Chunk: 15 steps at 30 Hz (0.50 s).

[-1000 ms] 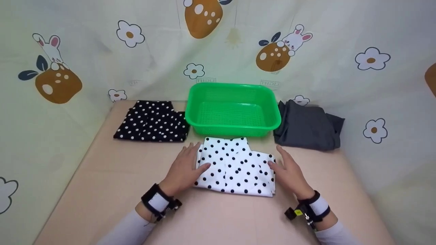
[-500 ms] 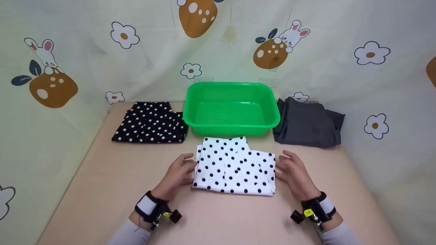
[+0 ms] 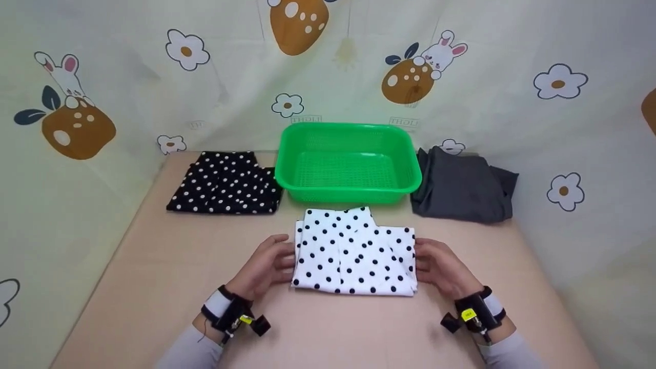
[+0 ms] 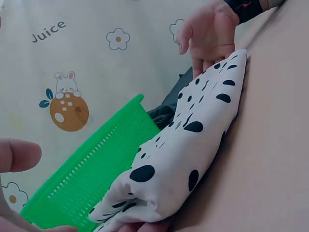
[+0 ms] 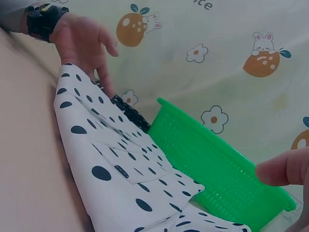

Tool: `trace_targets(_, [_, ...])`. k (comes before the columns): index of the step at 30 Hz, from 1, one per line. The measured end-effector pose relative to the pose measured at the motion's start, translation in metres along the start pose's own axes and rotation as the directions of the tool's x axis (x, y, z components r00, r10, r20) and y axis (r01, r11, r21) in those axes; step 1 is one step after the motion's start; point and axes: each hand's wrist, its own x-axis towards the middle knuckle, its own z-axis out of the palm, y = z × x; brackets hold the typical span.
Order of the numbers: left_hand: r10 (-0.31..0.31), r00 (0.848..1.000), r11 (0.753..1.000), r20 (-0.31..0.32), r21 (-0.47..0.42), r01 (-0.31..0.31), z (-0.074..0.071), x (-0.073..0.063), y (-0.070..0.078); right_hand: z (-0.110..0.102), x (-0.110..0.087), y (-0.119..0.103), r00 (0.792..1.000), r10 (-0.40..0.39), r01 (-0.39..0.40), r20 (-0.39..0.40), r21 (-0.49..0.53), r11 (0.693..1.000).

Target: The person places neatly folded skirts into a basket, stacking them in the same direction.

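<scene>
A folded white garment with black polka dots [image 3: 353,251] lies in front of the basket. My left hand [image 3: 267,264] is at its left edge, with the fingertips slipped beneath the cloth. At the opposite edge, the fingers of my right hand [image 3: 442,266] reach under it the same way, palm turned up in the left wrist view. Both thumbs stand off the fabric, as the thumb of the left hand [image 4: 19,155] and that of the right hand [image 5: 285,168] show. The fingertips are hidden under the garment.
A green plastic basket [image 3: 353,196] stands behind the white garment, with nothing in it. Left of it lies a folded black garment with white dots [image 3: 225,184]; to its right, a folded dark grey garment [image 3: 464,187]. A printed curtain [image 3: 236,72] hangs behind the table [image 3: 328,333].
Both hands have come down from over the white garment's side edges to beside them, and their fingers have slid underneath. The garment has hardly shifted.
</scene>
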Motion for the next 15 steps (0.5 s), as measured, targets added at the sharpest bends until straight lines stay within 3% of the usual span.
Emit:
trace_targets(5, [0.003,1.0,1.0,-0.022,0.009,-0.003,0.004,0.004,-0.006,0.005,0.003,0.006,0.999,-0.028,0.03,0.046,-0.033,0.999])
trace_targets(15, [0.082,0.996,0.988,-0.029,0.135,-0.078,0.02,0.01,-0.018,0.032,0.006,0.023,0.987,-0.151,0.14,-0.059,-0.156,0.978])
